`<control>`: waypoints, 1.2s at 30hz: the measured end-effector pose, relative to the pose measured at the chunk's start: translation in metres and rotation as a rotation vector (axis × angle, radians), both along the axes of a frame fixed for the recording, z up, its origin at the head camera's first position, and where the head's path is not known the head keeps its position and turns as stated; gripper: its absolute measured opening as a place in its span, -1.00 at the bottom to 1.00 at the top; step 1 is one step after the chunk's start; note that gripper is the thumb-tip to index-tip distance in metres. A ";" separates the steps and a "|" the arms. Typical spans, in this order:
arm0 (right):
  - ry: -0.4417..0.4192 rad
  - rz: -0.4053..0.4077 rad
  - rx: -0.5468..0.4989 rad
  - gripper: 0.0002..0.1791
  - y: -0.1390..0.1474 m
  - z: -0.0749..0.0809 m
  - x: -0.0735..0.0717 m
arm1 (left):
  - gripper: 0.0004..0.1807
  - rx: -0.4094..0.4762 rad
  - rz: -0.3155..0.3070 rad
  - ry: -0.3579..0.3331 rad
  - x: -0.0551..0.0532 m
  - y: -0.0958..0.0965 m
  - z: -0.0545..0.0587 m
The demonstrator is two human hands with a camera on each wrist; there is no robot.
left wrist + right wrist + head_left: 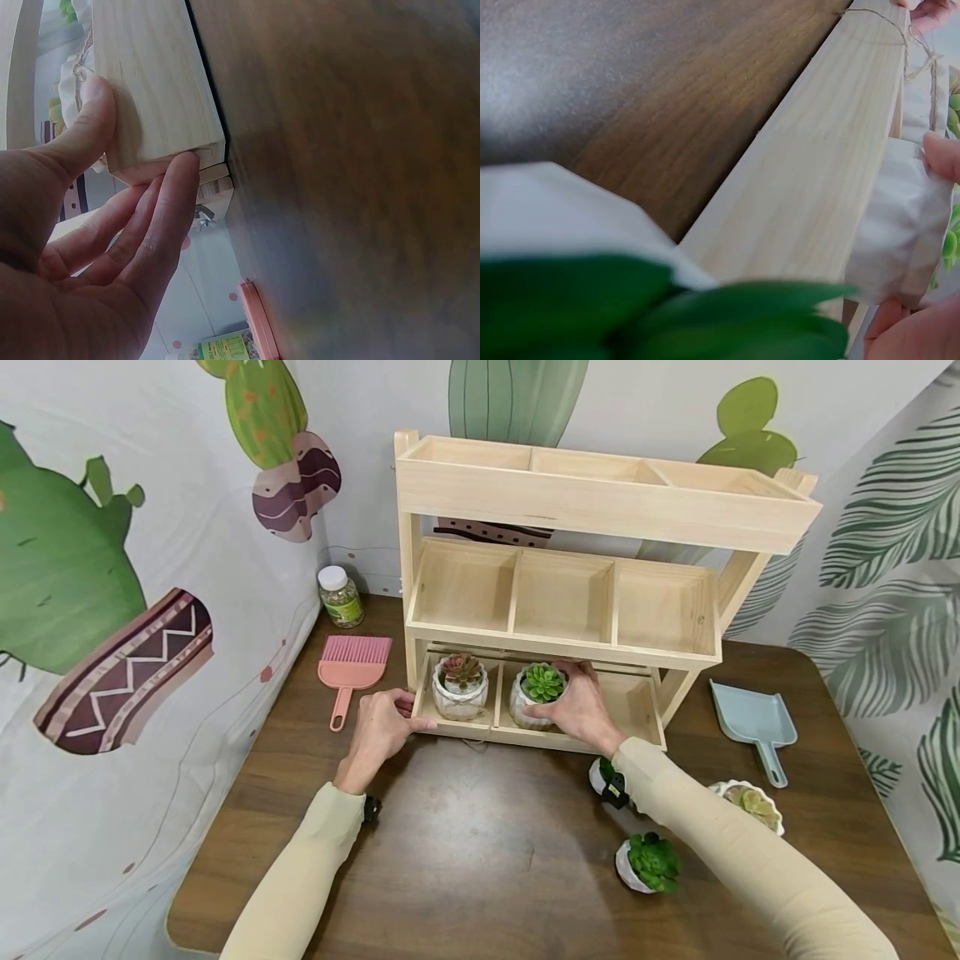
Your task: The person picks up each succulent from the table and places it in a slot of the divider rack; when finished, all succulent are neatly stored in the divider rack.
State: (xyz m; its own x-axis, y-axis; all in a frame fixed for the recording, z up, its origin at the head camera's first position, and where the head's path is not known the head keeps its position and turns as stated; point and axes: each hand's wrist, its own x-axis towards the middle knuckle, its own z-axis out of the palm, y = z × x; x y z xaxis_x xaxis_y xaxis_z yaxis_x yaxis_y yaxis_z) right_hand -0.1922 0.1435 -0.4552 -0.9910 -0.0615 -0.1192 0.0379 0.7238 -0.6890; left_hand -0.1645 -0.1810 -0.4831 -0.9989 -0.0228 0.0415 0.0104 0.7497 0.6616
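Observation:
A three-tier wooden shelf point(558, 643) stands at the back of the table. My left hand point(381, 727) grips the left front corner of its bottom tray, thumb over the front board point(157, 82) and fingers against the end. In the bottom tray's middle compartment sits a green succulent point(543, 682) in a white pot point(900, 225). My right hand point(581, 703) holds that pot, thumb on the near side and fingers round the far right side. A reddish succulent point(461, 672) in a white pot tied with twine stands in the left compartment.
Right of the middle lie a dark green potted succulent point(654, 862), a small potted plant point(597, 773) partly behind the right wrist, and a pale potted succulent point(753, 803). A blue dustpan point(753, 714) lies right; a pink brush point(350, 673) and a lidded jar point(341, 597) are left.

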 end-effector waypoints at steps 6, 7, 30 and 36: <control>-0.034 0.003 0.009 0.21 -0.001 0.003 0.001 | -0.48 0.003 0.000 -0.004 0.000 0.001 -0.001; -0.037 0.005 0.009 0.22 -0.001 0.004 0.001 | -0.48 0.005 0.000 -0.004 0.000 0.001 -0.001; 0.025 0.014 -0.029 0.17 0.007 0.051 0.044 | -0.46 0.003 -0.003 -0.007 0.001 0.000 0.000; 0.093 0.017 -0.037 0.14 0.019 0.059 0.065 | -0.45 0.003 -0.002 -0.010 0.001 0.000 -0.001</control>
State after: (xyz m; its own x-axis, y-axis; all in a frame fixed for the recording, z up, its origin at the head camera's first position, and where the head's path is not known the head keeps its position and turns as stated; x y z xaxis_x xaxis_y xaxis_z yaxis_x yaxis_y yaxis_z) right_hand -0.1272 0.1629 -0.3963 -0.9964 -0.0810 -0.0238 -0.0397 0.6977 -0.7153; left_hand -0.1630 -0.1807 -0.4837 -0.9993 -0.0210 0.0314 0.0052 0.7476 0.6642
